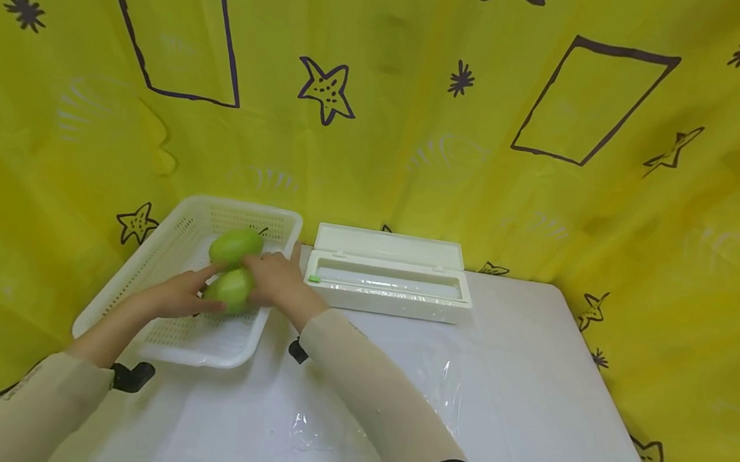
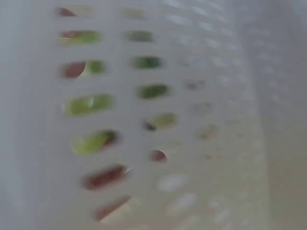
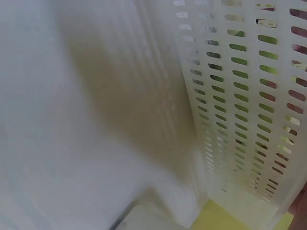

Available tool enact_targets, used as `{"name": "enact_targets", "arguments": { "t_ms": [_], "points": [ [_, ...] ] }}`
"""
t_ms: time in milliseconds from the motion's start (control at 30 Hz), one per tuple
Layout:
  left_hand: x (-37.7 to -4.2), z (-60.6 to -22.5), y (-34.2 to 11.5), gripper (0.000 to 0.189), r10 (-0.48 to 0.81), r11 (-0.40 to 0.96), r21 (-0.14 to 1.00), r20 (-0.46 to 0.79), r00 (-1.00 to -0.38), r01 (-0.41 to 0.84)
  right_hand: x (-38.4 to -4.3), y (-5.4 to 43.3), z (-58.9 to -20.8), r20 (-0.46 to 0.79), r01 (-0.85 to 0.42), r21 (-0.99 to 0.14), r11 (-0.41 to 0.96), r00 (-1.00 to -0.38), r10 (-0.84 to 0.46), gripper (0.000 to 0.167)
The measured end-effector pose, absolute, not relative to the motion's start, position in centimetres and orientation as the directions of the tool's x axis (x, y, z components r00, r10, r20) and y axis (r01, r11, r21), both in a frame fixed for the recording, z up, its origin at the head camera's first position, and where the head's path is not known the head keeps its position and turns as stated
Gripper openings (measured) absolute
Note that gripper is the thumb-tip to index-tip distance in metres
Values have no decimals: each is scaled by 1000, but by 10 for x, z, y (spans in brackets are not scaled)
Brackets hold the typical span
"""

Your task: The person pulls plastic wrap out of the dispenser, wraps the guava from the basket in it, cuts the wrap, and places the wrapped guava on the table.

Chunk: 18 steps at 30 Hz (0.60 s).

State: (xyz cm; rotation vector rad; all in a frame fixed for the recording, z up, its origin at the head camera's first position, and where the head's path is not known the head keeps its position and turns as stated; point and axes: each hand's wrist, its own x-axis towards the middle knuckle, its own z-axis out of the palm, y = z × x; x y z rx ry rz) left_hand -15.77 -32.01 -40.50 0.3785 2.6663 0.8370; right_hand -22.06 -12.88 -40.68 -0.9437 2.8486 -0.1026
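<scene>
Two smooth green fruits lie one behind the other in a white perforated plastic basket (image 1: 176,350); their exact kind is unclear. The rear green fruit (image 1: 236,245) has a thin dark stem. My left hand (image 1: 175,293) holds the front green fruit (image 1: 230,291) from the left, thumb on the near side and fingers on the far side. From the right, my right hand (image 1: 279,280) curls its fingers over the same fruit, close to the rear one. In both wrist views the basket's slotted wall (image 2: 43,143) (image 3: 230,110) hides most of the hands and fruit.
Right of the basket stands a long white cling film dispenser (image 1: 388,306), its lid (image 1: 388,245) raised and a roll (image 1: 386,281) inside. Clear crinkled film (image 1: 401,395) lies on the white table (image 1: 524,372) before it. A yellow patterned curtain (image 1: 385,157) hangs behind.
</scene>
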Motion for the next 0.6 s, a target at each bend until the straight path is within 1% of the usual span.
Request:
{"name": "enact_targets", "arguments": {
  "t_ms": [67,167,233,333,400,500,600],
  "points": [
    [-156,-410,-323,77,328,803,577,-216,-920,151,-219,-131,-407,-105,-607,-115,786,-780,-617,60],
    [-153,-415,-325,72,310,797,590,-218,-925,128,-216,-134,-407,-130,-612,-142,778,-768,-627,61],
    [-152,-418,-325,73,308,787,606,-221,-925,117,-214,-136,-407,-143,-603,-157,782,-770,-622,66],
    [-150,-421,-325,77,320,772,621,-201,-926,132,-212,-137,-408,-142,-593,-172,786,-775,-616,72],
    [-149,-421,-326,79,320,772,617,-166,-933,155,-212,-136,-409,-123,-598,-185,780,-773,-622,73],
    [-147,-419,-328,78,318,762,614,-79,-945,206,-214,-130,-412,-63,-626,-201,753,-759,-648,70],
    [-143,-414,-331,78,326,738,624,3,-945,257,-215,-121,-414,24,-662,-263,702,-732,-681,71]
  ]
}}
